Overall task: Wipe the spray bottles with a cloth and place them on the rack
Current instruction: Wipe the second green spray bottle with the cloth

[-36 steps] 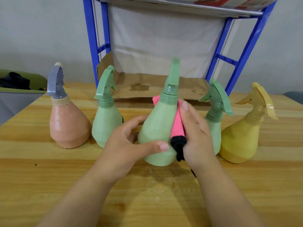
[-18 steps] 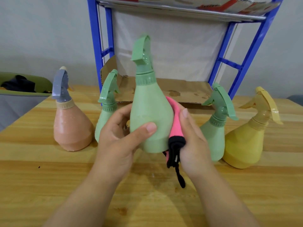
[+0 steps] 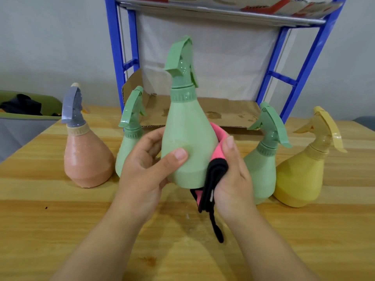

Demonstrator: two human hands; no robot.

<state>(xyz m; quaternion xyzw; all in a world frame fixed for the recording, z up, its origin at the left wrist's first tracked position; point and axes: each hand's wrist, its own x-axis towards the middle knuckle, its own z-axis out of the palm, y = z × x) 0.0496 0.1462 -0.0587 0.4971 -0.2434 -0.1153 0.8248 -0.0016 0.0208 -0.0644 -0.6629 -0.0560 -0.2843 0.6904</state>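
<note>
My left hand (image 3: 148,171) grips a light green spray bottle (image 3: 187,138) upright above the table, thumb across its front. My right hand (image 3: 233,175) holds a pink and black cloth (image 3: 213,175) against the bottle's right side, with a black strap hanging below. Standing on the wooden table (image 3: 60,220) are a peach bottle with a grey trigger (image 3: 87,157), a green bottle (image 3: 129,138) partly hidden by my left hand, another green bottle (image 3: 263,165) and a yellow bottle (image 3: 300,171). The blue rack (image 3: 115,57) rises behind them.
Brown cardboard (image 3: 223,114) lines the rack's lowest level, with damp stains on it. A metal shelf (image 3: 223,13) crosses the rack's top. At the far left, off the table, a green bin (image 3: 30,110) holds dark fabric.
The held green bottle has risen from tilted to upright and turned, its trigger now pointing left. The cloth slid lower along the bottle's right side.
</note>
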